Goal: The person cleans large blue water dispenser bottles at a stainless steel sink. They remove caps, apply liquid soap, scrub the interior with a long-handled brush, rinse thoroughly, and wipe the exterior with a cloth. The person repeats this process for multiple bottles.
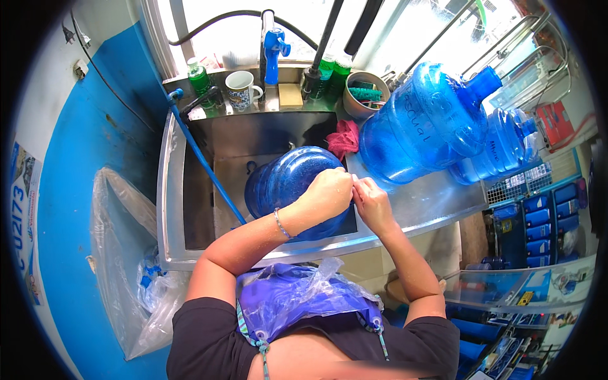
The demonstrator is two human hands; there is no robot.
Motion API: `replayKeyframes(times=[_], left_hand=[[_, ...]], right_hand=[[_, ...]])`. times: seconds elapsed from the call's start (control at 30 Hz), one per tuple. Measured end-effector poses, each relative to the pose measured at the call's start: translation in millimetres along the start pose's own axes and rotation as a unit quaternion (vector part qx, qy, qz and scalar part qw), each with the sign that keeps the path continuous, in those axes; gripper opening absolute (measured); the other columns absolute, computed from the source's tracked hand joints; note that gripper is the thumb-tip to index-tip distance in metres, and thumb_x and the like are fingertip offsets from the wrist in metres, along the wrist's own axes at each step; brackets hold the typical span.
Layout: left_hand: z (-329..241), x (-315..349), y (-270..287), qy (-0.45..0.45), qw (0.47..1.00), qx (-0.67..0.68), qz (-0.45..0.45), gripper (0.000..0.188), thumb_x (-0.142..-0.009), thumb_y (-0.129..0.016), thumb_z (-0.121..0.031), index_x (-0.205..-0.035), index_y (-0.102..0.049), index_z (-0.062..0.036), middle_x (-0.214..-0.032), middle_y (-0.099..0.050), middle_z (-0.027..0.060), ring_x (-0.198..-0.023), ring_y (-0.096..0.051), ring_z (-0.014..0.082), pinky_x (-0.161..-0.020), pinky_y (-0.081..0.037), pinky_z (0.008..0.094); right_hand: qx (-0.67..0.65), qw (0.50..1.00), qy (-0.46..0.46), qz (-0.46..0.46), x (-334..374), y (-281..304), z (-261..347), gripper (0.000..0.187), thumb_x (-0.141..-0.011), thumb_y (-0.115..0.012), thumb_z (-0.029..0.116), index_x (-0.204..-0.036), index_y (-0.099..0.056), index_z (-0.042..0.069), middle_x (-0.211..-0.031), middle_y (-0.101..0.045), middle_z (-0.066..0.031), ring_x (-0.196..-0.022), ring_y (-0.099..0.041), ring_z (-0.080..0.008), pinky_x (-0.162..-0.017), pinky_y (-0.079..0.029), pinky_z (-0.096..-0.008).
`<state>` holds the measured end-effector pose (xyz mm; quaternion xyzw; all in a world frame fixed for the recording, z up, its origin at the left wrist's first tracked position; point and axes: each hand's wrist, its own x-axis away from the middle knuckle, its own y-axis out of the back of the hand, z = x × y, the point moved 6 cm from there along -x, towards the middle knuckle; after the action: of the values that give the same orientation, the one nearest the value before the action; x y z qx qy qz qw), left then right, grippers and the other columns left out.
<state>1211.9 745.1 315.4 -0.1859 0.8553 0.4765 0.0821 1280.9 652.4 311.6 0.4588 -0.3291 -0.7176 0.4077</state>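
Observation:
In the steel sink, a big blue water jug lies on its side with its neck out of sight behind my hands. My left hand is closed over the jug's right end, a beaded bracelet on its wrist. Right against it, my right hand is closed in a pinch. A small pale bit shows where the fingers meet, too small to name. A pink cloth hangs at the sink's right edge. Beside it a second blue jug stands upright on the steel counter.
A blue pipe slants into the sink. Along the back ledge are a mug, a yellow sponge, green bottles, a blue-handled tap and a tub of scrubbers. Another jug stands far right; a clear plastic bag hangs left.

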Motion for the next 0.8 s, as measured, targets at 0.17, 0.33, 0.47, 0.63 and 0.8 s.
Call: replayKeyframes(times=[0.17,0.33,0.47,0.63,0.8], left_hand=[[-20.1,-11.9,-22.2,-0.043,0.990,-0.122,0.056,0.013,-0.076,-0.063,-0.014,-0.078,-0.066,-0.0008,-0.077,-0.063,0.0138,-0.074,-0.064,0.0261,-0.069,-0.052,0.0368],[-25.8,-11.9,-22.5,-0.048,0.975,-0.214,0.020,0.010,-0.072,-0.064,-0.014,-0.074,-0.066,-0.0045,-0.075,-0.063,0.0110,-0.071,-0.063,0.0218,-0.063,-0.052,0.0331],[-2.9,-22.2,-18.8,-0.060,0.983,-0.169,0.027,0.010,-0.072,-0.064,-0.013,-0.069,-0.069,-0.0055,-0.070,-0.066,0.0138,-0.069,-0.068,0.0258,-0.062,-0.055,0.0364],[56.1,-40.2,-28.3,0.031,0.998,0.043,0.036,0.021,-0.078,-0.064,-0.018,-0.069,-0.068,0.0002,-0.067,-0.065,0.0223,-0.066,-0.067,0.0370,-0.065,-0.053,0.0468],[93.4,-32.6,-38.4,0.097,0.991,-0.085,0.031,0.020,-0.079,-0.065,-0.019,-0.074,-0.070,-0.0008,-0.075,-0.067,0.0206,-0.073,-0.067,0.0371,-0.071,-0.053,0.0470]], right_hand=[[0.002,0.999,0.042,-0.009,2.1,3.7,-11.4,0.030,-0.079,-0.062,-0.002,-0.109,-0.061,-0.004,-0.085,-0.061,-0.0175,-0.078,-0.062,-0.0356,-0.067,-0.053,-0.0429],[-0.049,0.998,0.033,-0.015,-8.9,6.6,-21.0,0.016,-0.079,-0.062,-0.001,-0.095,-0.063,-0.002,-0.081,-0.061,-0.0177,-0.075,-0.063,-0.0365,-0.067,-0.051,-0.0421],[-0.116,0.987,-0.113,0.015,-18.4,-1.1,-37.6,0.006,-0.086,-0.061,0.006,-0.086,-0.063,0.000,-0.079,-0.063,-0.0187,-0.076,-0.063,-0.0373,-0.066,-0.049,-0.0414],[-0.155,0.979,-0.128,-0.018,-16.6,-7.6,-43.6,0.013,-0.090,-0.062,0.012,-0.091,-0.066,0.000,-0.078,-0.065,-0.0157,-0.070,-0.064,-0.0308,-0.063,-0.049,-0.0381],[-0.318,0.911,-0.262,0.006,9.6,-29.9,-57.3,0.022,-0.089,-0.070,0.017,-0.104,-0.068,0.002,-0.079,-0.063,-0.0035,-0.066,-0.060,-0.0087,-0.059,-0.048,-0.0245]])
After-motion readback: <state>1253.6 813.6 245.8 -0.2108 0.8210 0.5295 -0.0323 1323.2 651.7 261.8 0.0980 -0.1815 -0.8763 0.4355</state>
